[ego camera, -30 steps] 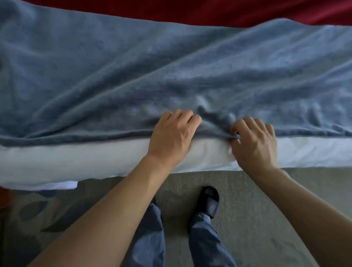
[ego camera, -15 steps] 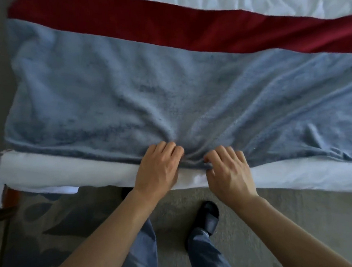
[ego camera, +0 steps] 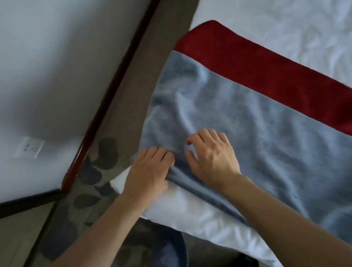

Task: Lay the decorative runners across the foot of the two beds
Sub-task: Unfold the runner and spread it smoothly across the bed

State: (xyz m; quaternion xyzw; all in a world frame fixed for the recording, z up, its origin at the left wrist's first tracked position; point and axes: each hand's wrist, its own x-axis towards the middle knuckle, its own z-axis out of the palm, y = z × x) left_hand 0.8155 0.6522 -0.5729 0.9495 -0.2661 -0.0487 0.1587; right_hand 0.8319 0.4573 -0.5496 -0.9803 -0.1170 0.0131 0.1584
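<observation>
A blue-grey fleecy runner (ego camera: 266,139) lies across the foot of a bed with white sheets (ego camera: 284,17). A dark red runner (ego camera: 271,71) lies beside it, farther up the bed. My left hand (ego camera: 147,173) grips a bunched fold of the blue runner near its left end, at the bed's corner. My right hand (ego camera: 211,154) rests on the blue runner just to the right, its fingers spread and bent onto the cloth. The fabric is creased around both hands.
The bed's white corner (ego camera: 189,208) sticks out under the runner. To the left runs a strip of patterned carpet (ego camera: 93,167), a dark wooden skirting (ego camera: 113,92) and a white wall with a socket (ego camera: 29,147). My trouser legs (ego camera: 166,258) show below.
The view has swung left towards the bed's corner and the wall. Both hands moved along the blue runner to its left end; the right hand let go of the edge and now lies on top.
</observation>
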